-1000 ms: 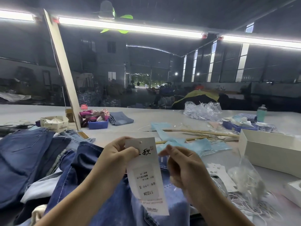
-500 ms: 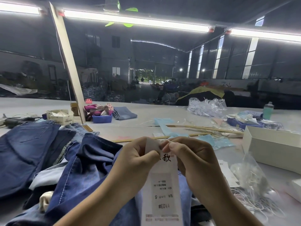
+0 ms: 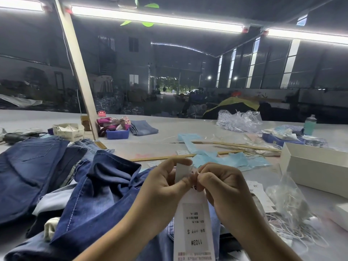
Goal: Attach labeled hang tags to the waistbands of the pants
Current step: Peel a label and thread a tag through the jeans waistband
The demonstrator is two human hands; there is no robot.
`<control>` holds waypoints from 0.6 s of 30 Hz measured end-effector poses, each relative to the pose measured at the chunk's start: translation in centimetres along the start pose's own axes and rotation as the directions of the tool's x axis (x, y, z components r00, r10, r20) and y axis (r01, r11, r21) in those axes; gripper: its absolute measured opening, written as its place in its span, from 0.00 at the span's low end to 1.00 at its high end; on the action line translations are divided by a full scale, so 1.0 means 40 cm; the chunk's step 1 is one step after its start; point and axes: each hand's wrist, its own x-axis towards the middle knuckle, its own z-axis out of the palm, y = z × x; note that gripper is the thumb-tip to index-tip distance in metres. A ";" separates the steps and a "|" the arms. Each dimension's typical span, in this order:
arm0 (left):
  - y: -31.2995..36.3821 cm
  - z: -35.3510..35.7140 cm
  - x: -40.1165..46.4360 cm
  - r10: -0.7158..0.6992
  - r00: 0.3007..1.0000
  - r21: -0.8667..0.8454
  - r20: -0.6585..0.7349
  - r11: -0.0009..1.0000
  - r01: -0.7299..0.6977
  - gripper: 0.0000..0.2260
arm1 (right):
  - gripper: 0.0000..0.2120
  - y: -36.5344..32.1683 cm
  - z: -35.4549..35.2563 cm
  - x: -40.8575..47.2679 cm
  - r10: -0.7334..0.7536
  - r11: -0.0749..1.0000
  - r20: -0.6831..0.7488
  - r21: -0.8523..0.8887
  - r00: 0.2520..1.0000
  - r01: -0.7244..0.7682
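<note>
- The left hand holds the tag up over the jeans, thumb and forefinger pinched on the tag's top end; lifted like this, the top end faces the person and the long printed body hangs free below.
- The right hand meets it at the same top end, its fingers curled together and pinching there. Probably it works a string through the tag's hole, though no string or hole shows between the fingertips.
- The tag reads upside down to the camera, its top end turned up toward the hands, where the fastening is done.
- The jeans lie crumpled on the surface just under the hands, close for tying on; which fold is the waistband I cannot tell.
- A clear bag with white strings spilling from it lies beside the right forearm, and spare tags lie next to it: supplies kept on the working side.
- A white box stands further right, clear of the work.
</note>
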 end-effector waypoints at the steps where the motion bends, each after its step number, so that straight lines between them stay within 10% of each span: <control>1: -0.004 0.000 -0.001 0.010 1.000 0.027 -0.009 1.000 -0.010 0.05 | 0.10 0.000 -0.001 -0.002 0.021 1.000 0.024 0.019 0.999 -0.022; 13: -0.021 -0.012 -0.011 0.243 0.969 0.502 0.049 0.832 -0.234 0.08 | 0.23 0.018 -0.011 0.005 0.089 0.993 0.107 -0.091 0.990 -0.080; 18: -0.020 -0.012 -0.013 0.122 0.992 0.352 0.032 0.928 -0.125 0.05 | 0.20 0.025 -0.017 0.011 0.197 0.980 0.253 -0.087 0.947 -0.180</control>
